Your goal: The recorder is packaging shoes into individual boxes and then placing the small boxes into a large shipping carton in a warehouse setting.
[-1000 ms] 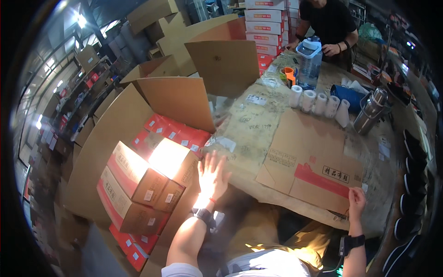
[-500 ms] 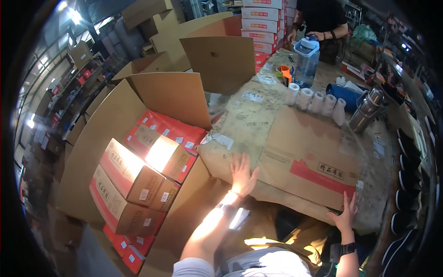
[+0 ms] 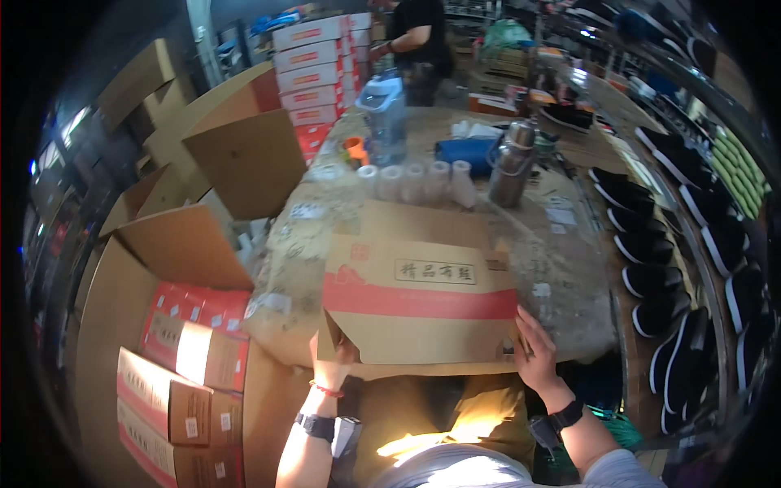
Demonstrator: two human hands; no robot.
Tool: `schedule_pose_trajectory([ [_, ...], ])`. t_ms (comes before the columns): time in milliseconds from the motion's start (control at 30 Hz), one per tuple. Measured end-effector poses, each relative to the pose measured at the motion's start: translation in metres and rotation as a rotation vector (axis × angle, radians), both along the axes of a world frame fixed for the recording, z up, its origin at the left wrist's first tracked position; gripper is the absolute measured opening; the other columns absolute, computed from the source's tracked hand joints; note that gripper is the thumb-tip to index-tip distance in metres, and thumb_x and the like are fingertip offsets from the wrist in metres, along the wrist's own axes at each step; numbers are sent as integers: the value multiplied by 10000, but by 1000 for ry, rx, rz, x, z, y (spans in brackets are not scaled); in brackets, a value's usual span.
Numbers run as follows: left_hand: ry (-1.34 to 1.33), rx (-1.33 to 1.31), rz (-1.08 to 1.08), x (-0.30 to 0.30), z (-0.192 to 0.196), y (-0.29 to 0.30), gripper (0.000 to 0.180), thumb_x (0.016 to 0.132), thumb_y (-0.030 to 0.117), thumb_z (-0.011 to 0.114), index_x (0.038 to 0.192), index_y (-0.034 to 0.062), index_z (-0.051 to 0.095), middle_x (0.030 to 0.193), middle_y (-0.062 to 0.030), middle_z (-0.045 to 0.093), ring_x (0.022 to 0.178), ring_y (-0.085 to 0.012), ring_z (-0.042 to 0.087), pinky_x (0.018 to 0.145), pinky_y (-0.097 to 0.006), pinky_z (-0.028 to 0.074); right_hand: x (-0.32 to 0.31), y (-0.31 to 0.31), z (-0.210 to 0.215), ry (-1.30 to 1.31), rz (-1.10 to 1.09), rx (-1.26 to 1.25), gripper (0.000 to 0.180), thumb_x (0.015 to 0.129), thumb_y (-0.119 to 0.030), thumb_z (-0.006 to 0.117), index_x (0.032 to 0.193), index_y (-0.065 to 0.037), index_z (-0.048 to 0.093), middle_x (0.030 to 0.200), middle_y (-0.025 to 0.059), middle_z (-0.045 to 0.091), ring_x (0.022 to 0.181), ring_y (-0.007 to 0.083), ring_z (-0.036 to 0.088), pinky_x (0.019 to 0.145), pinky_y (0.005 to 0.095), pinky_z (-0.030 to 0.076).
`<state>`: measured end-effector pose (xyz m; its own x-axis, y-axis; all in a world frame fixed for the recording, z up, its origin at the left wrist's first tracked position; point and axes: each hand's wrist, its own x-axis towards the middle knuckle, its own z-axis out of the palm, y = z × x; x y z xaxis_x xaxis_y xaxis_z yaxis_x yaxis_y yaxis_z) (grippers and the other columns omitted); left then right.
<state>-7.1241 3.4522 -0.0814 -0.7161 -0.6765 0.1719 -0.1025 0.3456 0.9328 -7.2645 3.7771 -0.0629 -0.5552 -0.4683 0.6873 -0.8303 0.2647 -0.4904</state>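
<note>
A brown cardboard box (image 3: 423, 329) with a red band and dark printing is partly raised over the near edge of the worktable, its front panel facing me. My left hand (image 3: 332, 362) is closed on its lower left corner by a folded side flap, with some fingers hidden behind the board. At its right edge my right hand (image 3: 538, 351) is also closed on the cardboard, thumb and fingers near the corner. Behind the box stand several white rolls (image 3: 415, 180), a steel flask (image 3: 512, 167) and a blue cylinder (image 3: 465, 156).
On my left a large open carton (image 3: 102, 301) holds red and brown shoe boxes (image 3: 191, 407). Black shoes (image 3: 651, 281) line a rack at right. A clear water jug (image 3: 384, 122) stands farther back, near stacked white boxes (image 3: 307, 61) and another person (image 3: 419, 41).
The cardboard lay flat on the table; now it is lifted and opened out between both hands. My left hand came off the tabletop onto its left side. The view has swung right.
</note>
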Motion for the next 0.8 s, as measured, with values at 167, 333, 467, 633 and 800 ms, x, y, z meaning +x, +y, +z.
schedule_pose_trajectory([
  [167,442,-570,-253,-33,92,15,590,883,344,555,1308,-26,382,1337,-141,430,1296,-250,342,1059,-385,266,-35,25,79,-106,-92,-187,525,848,72,452,1350,-61,383,1240,165,555,1145,277,544,902,319,435],
  [333,245,388,-324,-83,57,-36,444,952,325,476,1291,43,422,1225,-50,490,1115,-154,469,955,-308,384,-29,-35,149,291,-180,-35,397,692,35,570,1081,-33,603,1125,149,585,1055,310,547,923,412,412],
  [467,107,668,-369,-103,70,-41,437,912,250,553,1276,47,424,1182,-47,507,1047,-150,503,900,-287,417,-68,-77,89,46,91,79,239,766,-51,613,1003,-30,643,962,149,649,906,271,615,833,399,448],
  [633,-111,-325,-154,-118,65,-26,715,704,76,735,1310,36,359,1253,-129,453,1101,-226,481,923,-321,408,-108,-94,66,-581,264,-30,169,810,-127,631,942,-24,656,959,150,641,935,266,594,828,343,429],
  [800,-8,-407,-228,-122,87,4,813,601,6,750,1309,37,352,1258,-161,431,1162,-258,440,967,-342,380,-157,-46,77,-126,-331,-598,183,826,-93,604,994,-21,607,986,108,603,936,292,559,810,364,428],
])
